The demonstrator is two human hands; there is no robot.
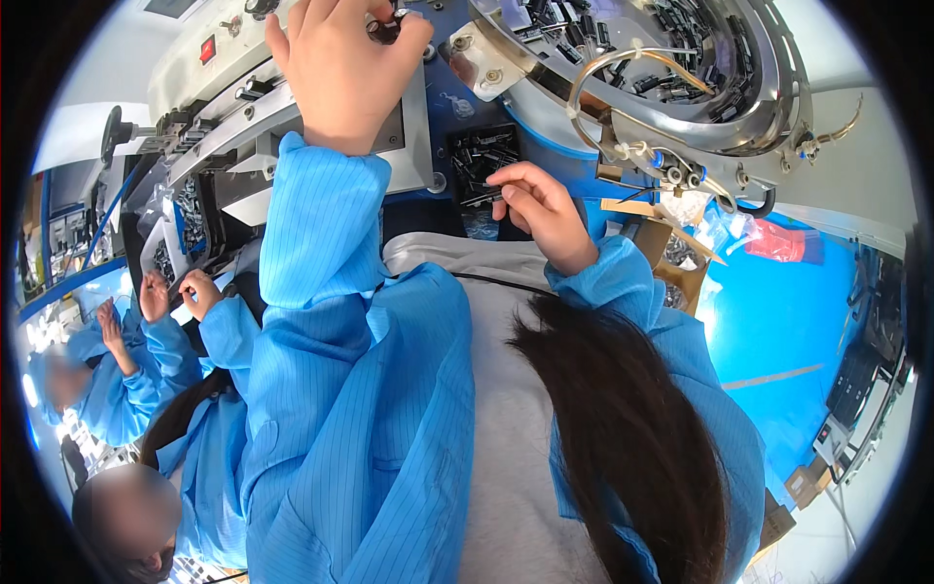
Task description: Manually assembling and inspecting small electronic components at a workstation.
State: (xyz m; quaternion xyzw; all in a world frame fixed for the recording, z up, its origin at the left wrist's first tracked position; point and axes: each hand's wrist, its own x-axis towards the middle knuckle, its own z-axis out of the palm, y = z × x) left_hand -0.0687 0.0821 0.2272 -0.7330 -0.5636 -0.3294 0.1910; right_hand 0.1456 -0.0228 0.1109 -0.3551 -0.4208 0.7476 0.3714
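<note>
My left hand (345,73) reaches over the pale metal machine (416,141) at the top, its fingertips partly cut off by the picture's edge. Between its thumb and forefinger shows a dark, rounded part (384,29) with a silvery end, which looks like a capacitor. My right hand (545,209) is curled at the near right edge of a black bin (452,161) of loose black capacitors (484,151). Its thumb and forefinger come together at the tips; whatever lies between them is too small to name.
A round metal feeder bowl (778,73) with many black capacitors stands at the far right, a bent tube (579,88) across its front. Cardboard boxes (696,277) sit beside my right arm. Co-workers in blue sleeves (229,336) work at the left.
</note>
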